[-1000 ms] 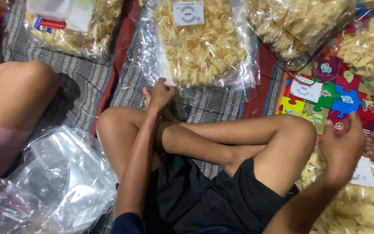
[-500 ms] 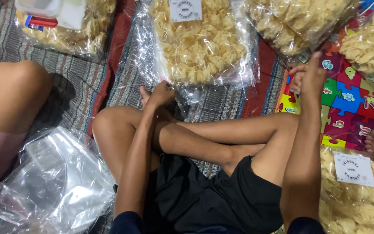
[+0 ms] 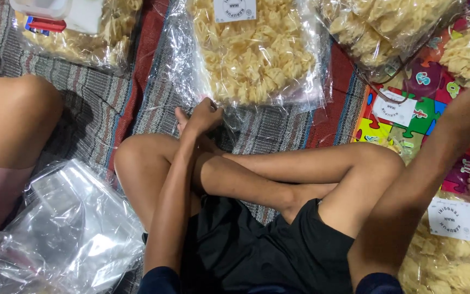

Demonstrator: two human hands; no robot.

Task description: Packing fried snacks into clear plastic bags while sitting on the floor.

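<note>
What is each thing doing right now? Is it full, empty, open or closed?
Left hand: loosely curled, resting at the near edge of the middle bag.
Right hand: out of view; only the forearm shows.
Middle bag of crackers: full, lying flat, white label on top.
Pile of clear bags: empty, crumpled.
Bag of crackers by the right knee: full, labelled.
Puzzle mat: laid flat.

A clear plastic bag of pale yellow crackers point(image 3: 257, 54) lies on the striped woven mat point(image 3: 93, 103), straight ahead of the crossed legs. The left hand point(image 3: 202, 115) rests at that bag's near edge, touching its plastic. Left of it lies a second cracker bag under a white plastic box point(image 3: 66, 11). Right of it are more cracker bags point(image 3: 387, 22), partly over a multicoloured puzzle-piece foam mat point(image 3: 409, 117). A heap of empty clear plastic bags point(image 3: 66, 228) lies near left.
</note>
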